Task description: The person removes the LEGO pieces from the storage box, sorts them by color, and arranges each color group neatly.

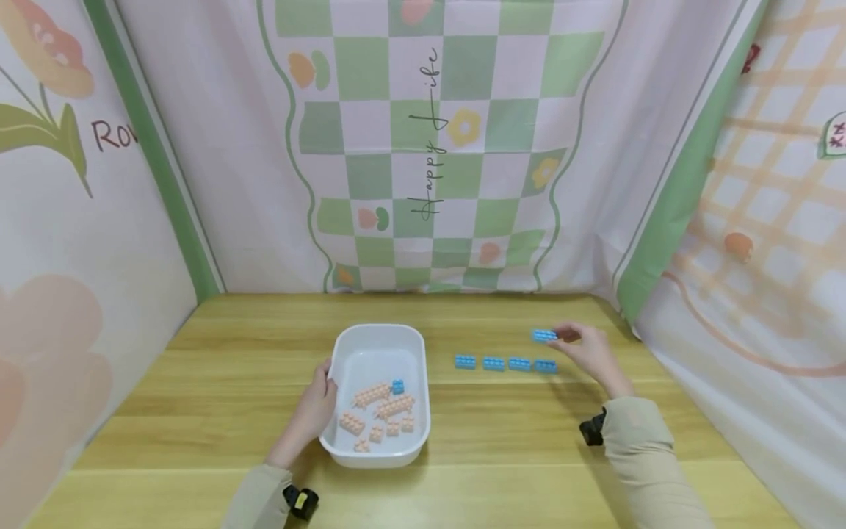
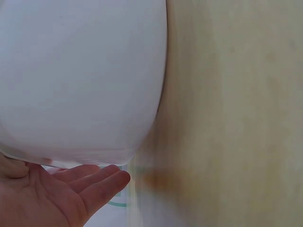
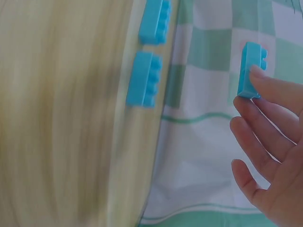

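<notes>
My right hand (image 1: 587, 354) pinches a light blue building block (image 1: 544, 336) by its end, between thumb and fingertips. In the right wrist view this block (image 3: 249, 71) is lifted off the table, studs facing up. Nearer me, a row of several blue blocks (image 1: 493, 364) lies on the table. My left hand (image 1: 316, 402) holds the left side of a white plastic tub (image 1: 375, 461), with the thumb at the rim and the fingers along the outer wall (image 2: 85, 94). Inside the tub are several peach blocks (image 1: 352, 423) of different sizes and one small blue block (image 1: 397, 386).
The wooden table (image 1: 218, 411) ends at a hanging cloth (image 1: 423, 147) with green and white checks. Printed cloths also hang at the left (image 1: 112, 242) and right (image 1: 747, 294). A black wrist camera (image 1: 593, 428) sits at the right cuff, another (image 1: 301, 502) at the left.
</notes>
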`<state>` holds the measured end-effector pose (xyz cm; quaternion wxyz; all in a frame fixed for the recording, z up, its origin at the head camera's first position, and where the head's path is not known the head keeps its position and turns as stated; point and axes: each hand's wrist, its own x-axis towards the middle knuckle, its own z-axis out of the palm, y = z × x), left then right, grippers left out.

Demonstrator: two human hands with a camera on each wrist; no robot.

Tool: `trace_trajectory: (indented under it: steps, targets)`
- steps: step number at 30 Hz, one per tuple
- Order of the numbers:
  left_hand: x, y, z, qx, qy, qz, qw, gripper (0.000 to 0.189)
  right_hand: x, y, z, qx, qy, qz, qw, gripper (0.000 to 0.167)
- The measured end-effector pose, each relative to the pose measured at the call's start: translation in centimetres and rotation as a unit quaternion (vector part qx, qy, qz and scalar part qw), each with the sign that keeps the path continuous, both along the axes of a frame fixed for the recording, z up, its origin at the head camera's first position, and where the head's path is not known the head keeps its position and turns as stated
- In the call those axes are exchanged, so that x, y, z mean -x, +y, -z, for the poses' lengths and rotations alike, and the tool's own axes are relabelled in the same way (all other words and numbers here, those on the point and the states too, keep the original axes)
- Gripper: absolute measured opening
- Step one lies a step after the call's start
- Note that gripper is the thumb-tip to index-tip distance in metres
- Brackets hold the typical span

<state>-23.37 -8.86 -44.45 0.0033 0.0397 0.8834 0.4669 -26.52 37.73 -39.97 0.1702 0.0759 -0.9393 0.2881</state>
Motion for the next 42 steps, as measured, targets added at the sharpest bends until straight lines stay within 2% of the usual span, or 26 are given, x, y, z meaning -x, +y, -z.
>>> trace_trajectory:
  steps: [7, 11, 18, 26, 35, 42]
  targets:
    - [0.0, 0.0, 0.1, 0.001, -0.003, 0.000, 1.0000, 0.049, -0.3, 1.8, 0.4, -0.018, -0.020, -0.001, 0.9996, 0.033]
    - [0.0, 0.0, 0.2, -0.002, 0.001, 0.001, 1.0000, 0.049, -0.5, 2.7, 0.9, -0.033, -0.040, 0.006, 0.9986, 0.031]
    - [0.0, 0.0, 0.5, -0.008, -0.003, 0.001, 1.0000, 0.049, -0.8, 3.9, 1.5, -0.053, -0.052, 0.010, 0.9972, 0.028]
    - [-0.2, -0.1, 0.6, -0.026, -0.007, 0.010, 0.9996, 0.049, -0.8, 5.2, 2.2, -0.080, -0.096, 0.009, 0.9922, 0.025]
    - [-0.2, 0.0, 0.4, -0.030, -0.003, 0.009, 0.9995, 0.048, -0.9, 5.6, 2.4, -0.087, -0.117, 0.013, 0.9891, 0.025]
    - [-0.1, -0.1, 0.2, -0.030, -0.003, 0.008, 0.9995, 0.048, -0.5, 5.4, 2.4, -0.090, -0.140, -0.001, 0.9861, 0.024]
